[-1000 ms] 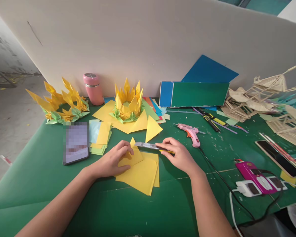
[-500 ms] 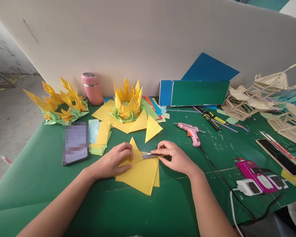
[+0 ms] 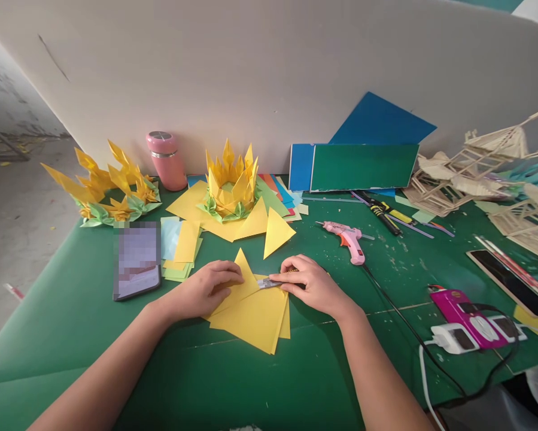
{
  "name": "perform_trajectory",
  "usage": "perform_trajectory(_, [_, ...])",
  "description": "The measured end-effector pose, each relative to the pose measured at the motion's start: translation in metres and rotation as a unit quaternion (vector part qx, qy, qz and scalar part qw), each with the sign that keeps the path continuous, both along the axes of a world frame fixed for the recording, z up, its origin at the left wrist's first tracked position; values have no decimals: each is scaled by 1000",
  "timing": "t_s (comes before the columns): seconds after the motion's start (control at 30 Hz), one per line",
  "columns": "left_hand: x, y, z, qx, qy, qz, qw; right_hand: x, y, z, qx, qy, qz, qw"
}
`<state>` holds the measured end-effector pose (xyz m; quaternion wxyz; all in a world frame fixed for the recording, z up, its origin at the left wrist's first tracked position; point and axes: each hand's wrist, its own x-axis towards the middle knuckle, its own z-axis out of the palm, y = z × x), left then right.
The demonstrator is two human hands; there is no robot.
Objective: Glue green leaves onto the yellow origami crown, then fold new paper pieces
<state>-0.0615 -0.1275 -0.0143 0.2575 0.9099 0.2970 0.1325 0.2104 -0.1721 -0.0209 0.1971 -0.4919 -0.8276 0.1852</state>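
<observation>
My left hand (image 3: 206, 290) presses down on a folded yellow paper (image 3: 255, 314) that lies on the green table (image 3: 93, 335), fingers curled over the raised triangular flap. My right hand (image 3: 311, 286) grips a utility knife (image 3: 273, 281), whose metal blade lies in the fold of the paper, just right of my left fingertips. Several yellow sheets are stacked under the fold.
Behind stand a yellow paper crown (image 3: 231, 182), a paper flower piece (image 3: 111, 185), a pink bottle (image 3: 167, 160), a phone (image 3: 137, 258), small paper squares (image 3: 182, 245) and a loose yellow triangle (image 3: 276, 232). To the right are a pink glue gun (image 3: 347, 239), a power strip (image 3: 466, 332), and stick models (image 3: 475, 173).
My right hand has brought the knife down and left, from above the paper into its fold. My left hand has stayed on the paper.
</observation>
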Motion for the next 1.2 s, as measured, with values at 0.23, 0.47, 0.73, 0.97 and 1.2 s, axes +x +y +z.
perform_trajectory(0.23, [-2,3,-6,-9,-25,5,1000,12,2,-7,0,13,18,1000])
perform_trajectory(0.47, [-2,4,-7,-12,-24,0,1000,9,0,-4,-3,8,11,1000])
perform_trajectory(0.73, [-2,4,-7,-24,-20,2,1000,1,0,-4,-1,1,31,1000])
perform_trajectory(0.97, [-1,4,-8,-23,-30,1,999,-4,0,-5,-2,2,34,999])
perform_trajectory(1.2, [-1,5,-8,-25,-30,1,999,-8,-2,-1,-14,-3,34,999])
